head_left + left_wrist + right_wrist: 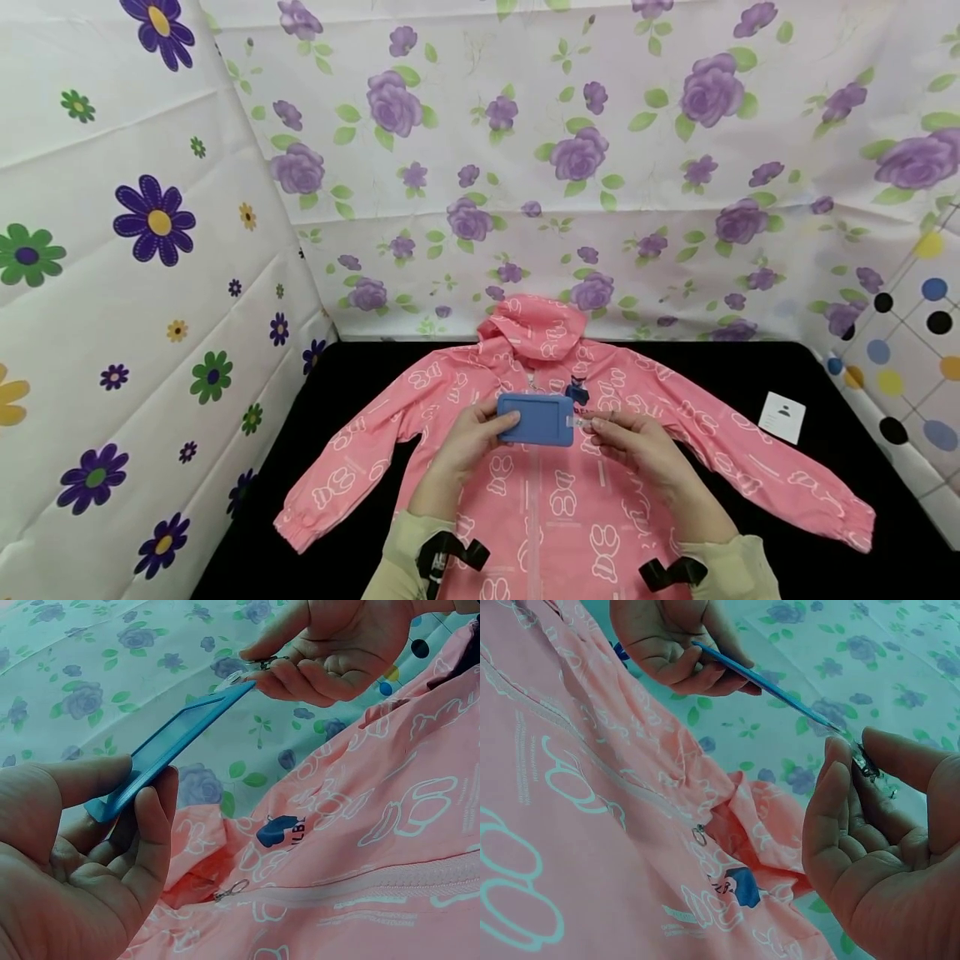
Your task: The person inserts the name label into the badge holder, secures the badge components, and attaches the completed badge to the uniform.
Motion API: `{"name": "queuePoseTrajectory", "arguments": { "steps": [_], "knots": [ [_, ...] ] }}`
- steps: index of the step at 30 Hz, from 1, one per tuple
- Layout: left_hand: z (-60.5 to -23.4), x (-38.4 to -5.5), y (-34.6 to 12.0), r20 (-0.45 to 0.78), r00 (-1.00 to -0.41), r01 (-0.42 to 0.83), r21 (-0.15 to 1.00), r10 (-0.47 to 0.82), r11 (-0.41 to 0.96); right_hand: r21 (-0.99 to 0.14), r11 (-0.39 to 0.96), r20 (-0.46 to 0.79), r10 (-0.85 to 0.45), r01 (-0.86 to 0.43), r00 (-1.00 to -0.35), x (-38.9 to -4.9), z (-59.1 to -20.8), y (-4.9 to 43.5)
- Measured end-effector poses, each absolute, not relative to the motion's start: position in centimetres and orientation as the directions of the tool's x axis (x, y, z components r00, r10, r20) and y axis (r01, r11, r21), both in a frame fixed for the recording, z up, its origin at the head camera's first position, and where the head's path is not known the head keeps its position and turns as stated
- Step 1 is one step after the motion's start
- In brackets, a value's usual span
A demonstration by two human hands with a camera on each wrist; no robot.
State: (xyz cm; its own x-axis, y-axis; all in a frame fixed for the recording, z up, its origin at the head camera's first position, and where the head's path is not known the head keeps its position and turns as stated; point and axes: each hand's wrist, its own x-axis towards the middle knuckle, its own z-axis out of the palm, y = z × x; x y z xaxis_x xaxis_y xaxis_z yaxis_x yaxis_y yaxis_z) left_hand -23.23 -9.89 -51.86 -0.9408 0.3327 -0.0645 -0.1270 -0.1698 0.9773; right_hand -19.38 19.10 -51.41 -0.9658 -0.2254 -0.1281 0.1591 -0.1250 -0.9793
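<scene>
Above a pink hooded jacket [510, 483], a blue badge holder [538, 419] is held up in the air between both hands. My left hand [474, 433] pinches its left end, thumb on the framed face and fingers behind, as the left wrist view shows [97, 847]. At the holder's other end hangs a clear strap with a small metal clip [864, 766]. My right hand [633, 442] pinches that clip between thumb and fingers. The jacket lies spread out with its sleeves wide, its front zipper [360, 889] running down the middle and a ring-shaped zipper pull [699, 835] near the collar.
A white card [782, 417] with a dark person icon lies on the black tabletop [720, 367], beyond the jacket's right sleeve. Flower-printed sheets [465, 167] stand behind and at the left; a dotted sheet [911, 350] is at the right.
</scene>
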Motion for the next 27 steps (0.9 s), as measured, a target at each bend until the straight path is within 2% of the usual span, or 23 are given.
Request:
{"name": "queuePoseTrajectory", "arguments": {
  "steps": [11, 16, 27],
  "knots": [
    [-52.3, -23.2, -10.2, -0.067, -0.958, -0.112, 0.983, 0.278, -0.146, -0.965, -0.177, -0.146, -0.246, 0.192, -0.958, -19.1, -51.2, 18.9],
    [-52.6, -23.4, -9.9, -0.068, -0.968, -0.109, 0.981, 0.243, -0.161, -0.961, -0.216, -0.116, -0.251, 0.173, -0.961, -18.7, -50.4, 18.7],
    [-53.2, -23.3, -9.2, -0.038, -0.958, -0.088, 0.983, 0.284, -0.164, -0.956, -0.271, -0.053, -0.212, 0.111, -0.976, -18.1, -49.5, 18.4]
  ]
}}
